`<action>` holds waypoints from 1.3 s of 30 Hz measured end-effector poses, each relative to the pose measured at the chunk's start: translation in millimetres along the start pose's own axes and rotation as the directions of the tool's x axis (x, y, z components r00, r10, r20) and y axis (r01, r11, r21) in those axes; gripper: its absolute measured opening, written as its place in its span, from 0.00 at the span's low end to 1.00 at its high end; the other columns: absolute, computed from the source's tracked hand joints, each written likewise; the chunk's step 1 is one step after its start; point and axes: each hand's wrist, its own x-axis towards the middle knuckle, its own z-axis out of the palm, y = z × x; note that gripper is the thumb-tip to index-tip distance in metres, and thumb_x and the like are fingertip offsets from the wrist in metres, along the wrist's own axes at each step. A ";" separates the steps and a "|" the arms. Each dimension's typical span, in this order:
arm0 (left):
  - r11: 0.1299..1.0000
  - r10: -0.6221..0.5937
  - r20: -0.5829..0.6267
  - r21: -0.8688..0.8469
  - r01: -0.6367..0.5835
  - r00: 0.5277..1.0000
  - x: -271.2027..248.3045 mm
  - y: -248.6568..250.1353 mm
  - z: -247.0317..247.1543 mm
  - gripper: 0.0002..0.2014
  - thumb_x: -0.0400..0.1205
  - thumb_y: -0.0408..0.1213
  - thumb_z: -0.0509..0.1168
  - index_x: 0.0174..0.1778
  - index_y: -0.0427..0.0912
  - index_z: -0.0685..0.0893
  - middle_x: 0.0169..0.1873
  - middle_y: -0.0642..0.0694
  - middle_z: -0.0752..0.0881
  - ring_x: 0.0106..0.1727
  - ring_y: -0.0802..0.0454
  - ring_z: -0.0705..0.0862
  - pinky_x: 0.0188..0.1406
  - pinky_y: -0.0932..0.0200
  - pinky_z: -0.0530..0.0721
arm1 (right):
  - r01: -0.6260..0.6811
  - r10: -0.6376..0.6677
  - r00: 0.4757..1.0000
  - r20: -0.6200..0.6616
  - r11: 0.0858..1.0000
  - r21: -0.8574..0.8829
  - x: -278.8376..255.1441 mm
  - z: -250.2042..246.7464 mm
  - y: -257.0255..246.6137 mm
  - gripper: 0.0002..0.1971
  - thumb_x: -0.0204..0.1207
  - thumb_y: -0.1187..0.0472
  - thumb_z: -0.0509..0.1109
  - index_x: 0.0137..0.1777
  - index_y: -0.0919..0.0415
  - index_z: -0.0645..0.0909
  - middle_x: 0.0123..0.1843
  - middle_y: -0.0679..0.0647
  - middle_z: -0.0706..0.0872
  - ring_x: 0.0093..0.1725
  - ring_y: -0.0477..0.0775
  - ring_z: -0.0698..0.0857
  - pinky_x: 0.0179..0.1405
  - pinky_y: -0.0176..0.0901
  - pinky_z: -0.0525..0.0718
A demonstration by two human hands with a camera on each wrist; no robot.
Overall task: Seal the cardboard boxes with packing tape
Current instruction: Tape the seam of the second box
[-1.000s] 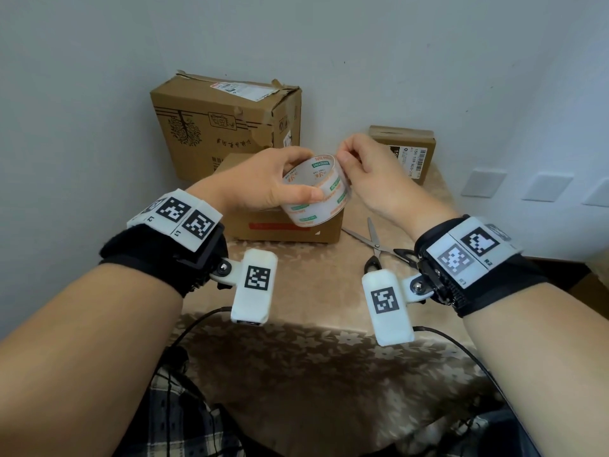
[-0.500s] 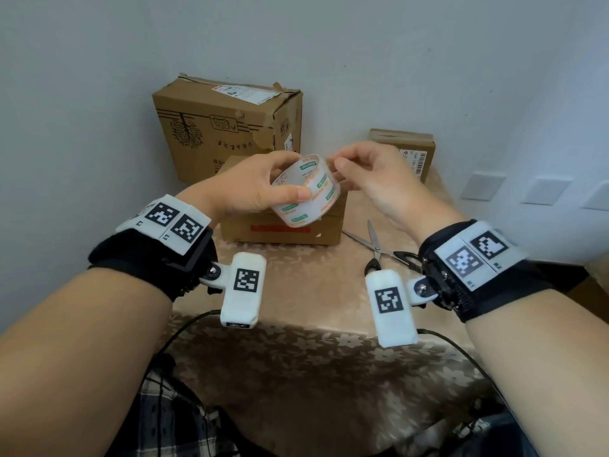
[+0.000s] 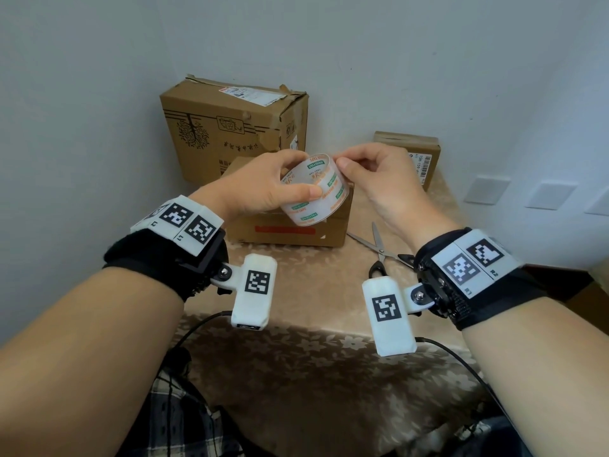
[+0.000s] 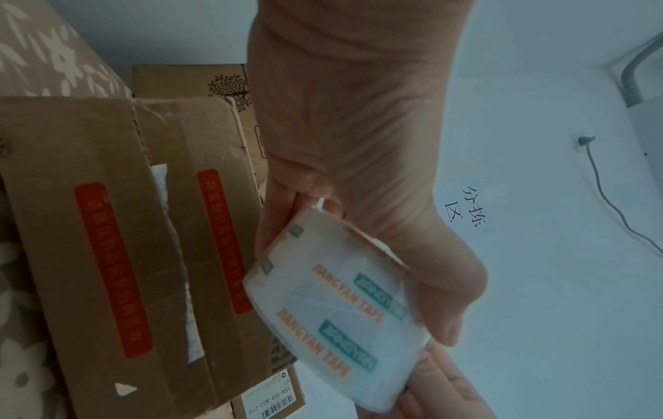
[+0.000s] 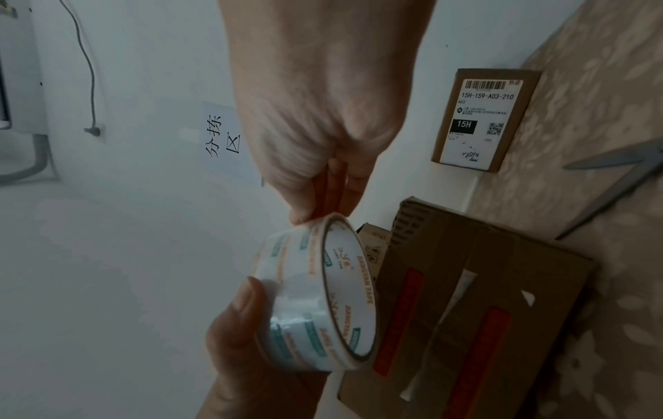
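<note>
Left hand [image 3: 263, 186] grips the tape roll [image 3: 313, 189] from its left side, thumb laid across the near outer face, fingers curled behind the far rim; roll held in the air above the flat box [image 3: 286, 225], open core facing up and right, not touching the box. Right hand [image 3: 379, 173] meets the roll at its upper right rim; thumb and fingertips bunched together and pinching at the rim's edge; whether a loose tape end is caught between them cannot be told; right wrist view shows the fingertips [image 5: 323, 198] pressed onto the rim's top edge. Both forearms come in low from the near corners, wrists raised and level, hands nearly touching across the roll.

Flat box lies on the tabletop [image 3: 296, 324] just under the hands, centre seam between its flaps unsealed in the wrist views, red strips along both flaps. Tall box [image 3: 230, 133] stands behind it against the wall, top flaps torn and slightly lifted. Small box [image 3: 418, 153] sits at the right rear by the wall, apart from the flat box. Scissors [image 3: 379, 249] lie blades parted on the tabletop right of the flat box, under the right wrist; bare patterned cloth runs from the flat box's near edge to the tabletop's front edge.
</note>
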 end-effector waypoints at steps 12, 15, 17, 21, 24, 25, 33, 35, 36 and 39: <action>0.995 -0.012 0.006 0.095 0.011 1.000 2.0 11.6 2.8 0.18 0.78 0.46 0.69 0.62 0.53 0.74 0.48 0.62 0.81 0.47 0.68 0.82 0.42 0.74 0.78 | 0.041 -0.045 0.999 -0.008 0.953 -0.300 6.3 -2.7 2.4 0.05 0.82 0.62 0.66 0.45 0.54 0.80 0.42 0.50 0.86 0.46 0.49 0.85 0.50 0.42 0.84; 0.989 -0.012 -0.001 0.148 0.012 1.000 3.3 15.4 5.0 0.16 0.77 0.49 0.70 0.57 0.54 0.74 0.45 0.62 0.82 0.44 0.68 0.82 0.39 0.74 0.78 | 0.049 -0.045 0.999 0.019 0.929 -0.367 7.7 -5.6 0.6 0.06 0.81 0.65 0.65 0.44 0.56 0.80 0.45 0.56 0.88 0.48 0.56 0.87 0.55 0.56 0.85; 0.988 -0.017 -0.012 0.155 0.019 1.000 3.1 16.1 4.3 0.17 0.76 0.50 0.71 0.57 0.54 0.75 0.45 0.61 0.83 0.44 0.67 0.83 0.39 0.75 0.79 | 0.052 -0.046 0.999 0.027 0.926 -0.375 7.8 -8.0 -2.1 0.08 0.82 0.67 0.63 0.43 0.56 0.78 0.40 0.53 0.86 0.44 0.53 0.87 0.52 0.54 0.86; 0.987 -0.032 -0.017 0.158 0.034 0.999 0.7 14.5 -1.2 0.19 0.76 0.52 0.71 0.59 0.51 0.78 0.47 0.58 0.85 0.46 0.64 0.85 0.41 0.68 0.81 | 0.027 -0.004 0.997 0.073 0.949 -0.315 5.9 -9.7 -8.1 0.11 0.83 0.67 0.61 0.41 0.52 0.75 0.38 0.47 0.83 0.39 0.47 0.85 0.47 0.46 0.87; 0.989 -0.048 -0.018 0.142 0.050 0.999 -0.6 13.2 -0.7 0.20 0.76 0.52 0.70 0.62 0.49 0.79 0.48 0.57 0.86 0.46 0.63 0.86 0.41 0.67 0.81 | -0.046 0.065 0.993 0.094 0.981 -0.191 5.4 -14.1 -11.8 0.09 0.81 0.64 0.66 0.40 0.50 0.78 0.41 0.51 0.85 0.46 0.54 0.86 0.56 0.52 0.86; 0.989 -0.053 -0.022 0.136 0.055 0.998 -0.7 13.0 -0.4 0.21 0.76 0.52 0.70 0.62 0.48 0.80 0.49 0.57 0.86 0.46 0.63 0.86 0.41 0.67 0.81 | -0.049 0.069 0.992 0.108 0.982 -0.182 5.4 -15.6 -12.2 0.08 0.79 0.63 0.68 0.41 0.50 0.79 0.43 0.51 0.85 0.48 0.54 0.86 0.56 0.50 0.85; 0.988 -0.075 -0.019 0.135 0.077 0.997 1.6 17.6 4.7 0.20 0.78 0.52 0.68 0.61 0.44 0.82 0.49 0.50 0.88 0.49 0.56 0.87 0.50 0.58 0.84 | -0.029 0.036 0.997 0.061 0.993 -0.115 3.6 -10.8 -10.6 0.08 0.80 0.65 0.69 0.41 0.53 0.77 0.41 0.57 0.90 0.47 0.58 0.89 0.54 0.61 0.86; 0.984 -0.074 -0.036 0.161 0.079 0.997 2.6 20.2 5.0 0.21 0.78 0.54 0.67 0.60 0.43 0.83 0.47 0.50 0.88 0.47 0.57 0.87 0.47 0.61 0.83 | -0.001 0.004 1.000 0.016 0.990 -0.139 2.4 -9.9 -13.0 0.07 0.80 0.65 0.69 0.41 0.55 0.77 0.37 0.56 0.89 0.43 0.56 0.89 0.51 0.59 0.87; 0.982 -0.073 -0.044 0.169 0.080 0.996 2.9 21.8 4.9 0.21 0.78 0.54 0.67 0.60 0.42 0.83 0.47 0.50 0.88 0.47 0.57 0.87 0.46 0.61 0.82 | 0.016 -0.017 1.000 -0.005 0.989 -0.145 1.6 -9.3 -14.5 0.06 0.80 0.65 0.69 0.42 0.57 0.78 0.36 0.56 0.89 0.42 0.54 0.89 0.50 0.55 0.88; 0.981 -0.074 -0.075 0.171 0.086 0.994 4.3 25.8 5.8 0.21 0.78 0.54 0.67 0.57 0.40 0.85 0.45 0.47 0.89 0.44 0.56 0.87 0.41 0.64 0.81 | 0.055 -0.062 0.997 -0.044 0.985 -0.162 -1.7 -10.0 -19.9 0.03 0.79 0.66 0.70 0.44 0.62 0.79 0.37 0.52 0.89 0.41 0.44 0.89 0.46 0.44 0.88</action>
